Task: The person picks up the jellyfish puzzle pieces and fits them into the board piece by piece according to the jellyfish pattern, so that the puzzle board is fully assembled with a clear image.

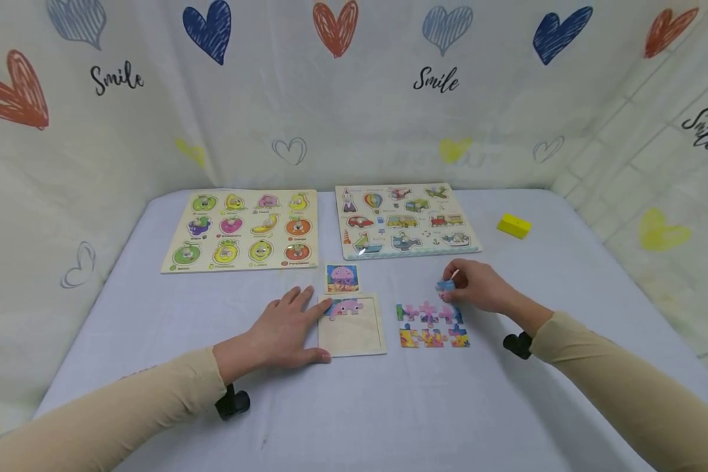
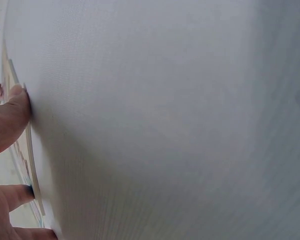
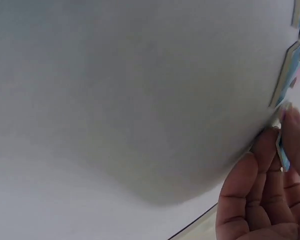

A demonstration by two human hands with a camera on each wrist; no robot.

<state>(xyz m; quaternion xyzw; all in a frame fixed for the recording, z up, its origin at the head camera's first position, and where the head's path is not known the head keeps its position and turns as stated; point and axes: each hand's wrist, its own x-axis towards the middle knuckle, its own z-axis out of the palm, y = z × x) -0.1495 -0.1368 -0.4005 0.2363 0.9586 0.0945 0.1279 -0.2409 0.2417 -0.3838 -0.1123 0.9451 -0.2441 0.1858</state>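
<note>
My left hand [image 1: 286,331] rests along the left side of a shallow wooden puzzle tray [image 1: 354,337], fingers extended, thumb by the lower left corner and index finger at the upper left. Joined pink and blue pieces [image 1: 347,307] lie at the top inside the tray. In the left wrist view, the thumb [image 2: 10,117] touches the tray's edge. To the right, my right hand [image 1: 478,285] pinches a blue jigsaw piece [image 1: 445,286] between thumb and fingers, just above two rows of loose jigsaw pieces [image 1: 433,338]. The right wrist view shows the piece's thin edge [image 3: 283,152], partly hidden by the thumb.
A small jellyfish picture card [image 1: 342,278] lies just beyond the tray. Farther back are a fruit puzzle board [image 1: 248,229] on the left and a vehicle puzzle board [image 1: 407,221] on the right. A yellow block [image 1: 514,225] sits at the back right.
</note>
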